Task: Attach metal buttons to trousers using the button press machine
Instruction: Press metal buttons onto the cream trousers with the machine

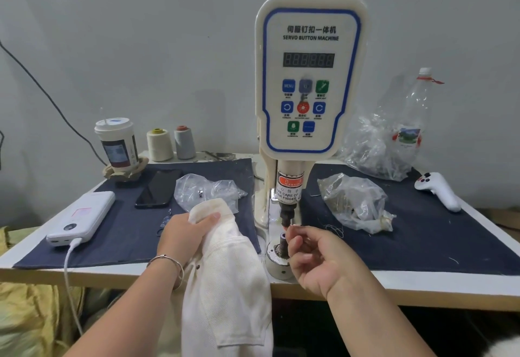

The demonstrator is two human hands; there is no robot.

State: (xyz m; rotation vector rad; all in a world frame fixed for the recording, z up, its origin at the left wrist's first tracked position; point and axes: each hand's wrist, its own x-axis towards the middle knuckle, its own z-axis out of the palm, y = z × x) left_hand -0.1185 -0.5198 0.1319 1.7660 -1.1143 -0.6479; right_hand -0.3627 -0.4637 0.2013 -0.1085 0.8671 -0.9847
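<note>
The cream servo button machine (308, 75) stands at the table's middle, its black upper punch (286, 214) over the lower die post (282, 242) on a round base. My left hand (185, 234) grips the waistband of white trousers (225, 280), which hang over the front edge left of the die. My right hand (312, 255) has its fingertips pinched together right beside the gap between punch and die; whatever small part they pinch is too small to make out. A dark rivet shows on the trousers near my left wrist.
Clear plastic bags of metal parts lie left (206, 189) and right (356, 204) of the machine on navy cloth. A power bank (83, 217), phone (159, 188), cup (118, 144), two thread cones (171, 144), a white controller (439, 190) and a plastic bottle (413, 120) stand around.
</note>
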